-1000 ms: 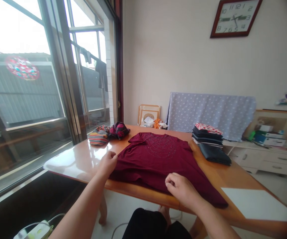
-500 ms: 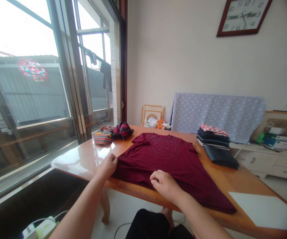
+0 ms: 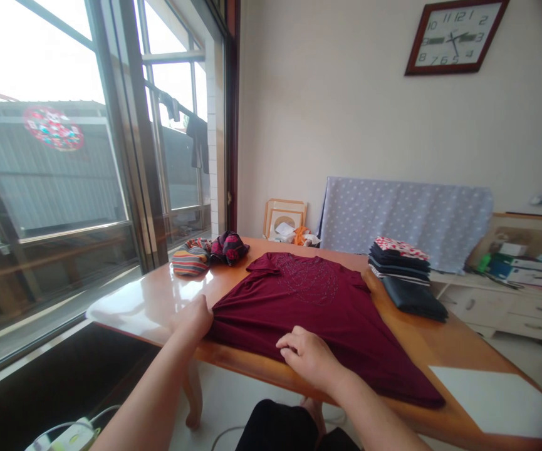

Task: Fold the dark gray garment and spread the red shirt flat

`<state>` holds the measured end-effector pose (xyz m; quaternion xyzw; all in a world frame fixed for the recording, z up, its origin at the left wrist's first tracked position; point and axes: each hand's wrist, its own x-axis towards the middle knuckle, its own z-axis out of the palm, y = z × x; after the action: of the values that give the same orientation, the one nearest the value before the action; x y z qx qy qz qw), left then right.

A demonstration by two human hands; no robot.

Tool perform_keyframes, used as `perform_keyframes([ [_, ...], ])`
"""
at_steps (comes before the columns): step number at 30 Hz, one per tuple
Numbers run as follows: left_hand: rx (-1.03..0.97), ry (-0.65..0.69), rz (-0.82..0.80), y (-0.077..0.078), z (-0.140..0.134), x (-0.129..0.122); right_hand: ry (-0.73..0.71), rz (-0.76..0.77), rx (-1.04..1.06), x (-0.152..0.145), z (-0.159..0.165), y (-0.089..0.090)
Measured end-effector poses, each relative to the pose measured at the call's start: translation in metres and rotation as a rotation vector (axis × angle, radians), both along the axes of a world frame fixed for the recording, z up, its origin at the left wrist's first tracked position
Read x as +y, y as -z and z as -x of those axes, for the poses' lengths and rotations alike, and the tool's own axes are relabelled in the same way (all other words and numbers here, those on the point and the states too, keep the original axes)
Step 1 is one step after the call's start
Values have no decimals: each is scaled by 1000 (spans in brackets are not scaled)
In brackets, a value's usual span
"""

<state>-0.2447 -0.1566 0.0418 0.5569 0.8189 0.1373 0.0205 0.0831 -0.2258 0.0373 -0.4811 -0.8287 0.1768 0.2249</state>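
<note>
A dark red T-shirt [image 3: 299, 307] with a beaded pattern on its chest lies spread on the wooden table, hem towards me. My left hand [image 3: 198, 318] is closed on its left side edge, and creases fan out from that grip across the cloth. Over the front hem, near the middle, my right hand [image 3: 306, 354] rests with curled fingers; they look pinched on the cloth, though the fingertips are partly hidden.
Bunched striped cloth [image 3: 190, 258] and a dark patterned bundle [image 3: 229, 248] lie at the back left. A stack of folded clothes [image 3: 400, 266] stands at the back right. A white sheet [image 3: 491, 398] covers the table's right front. Large windows [image 3: 64, 181] flank the left.
My left hand has pulled the T-shirt's side edge slightly to the left, and the creases there are sharper. My right hand has shifted a little left along the hem. The view has tilted slightly.
</note>
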Motion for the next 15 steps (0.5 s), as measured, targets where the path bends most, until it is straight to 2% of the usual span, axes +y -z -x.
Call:
perform_keyframes([
  [2, 84, 32, -57, -3, -5, -1, -3, -5, 13, 1, -1, -2],
  [5, 178, 148, -165, -7, -15, 0, 53, -29, 22, 3, -4, -5],
  [9, 114, 234, -165, -11, -29, 10, 81, -9, -67, 5, -8, -8],
  [15, 35, 277, -171, -14, -39, 43, -38, 54, -48, 17, -14, -21],
])
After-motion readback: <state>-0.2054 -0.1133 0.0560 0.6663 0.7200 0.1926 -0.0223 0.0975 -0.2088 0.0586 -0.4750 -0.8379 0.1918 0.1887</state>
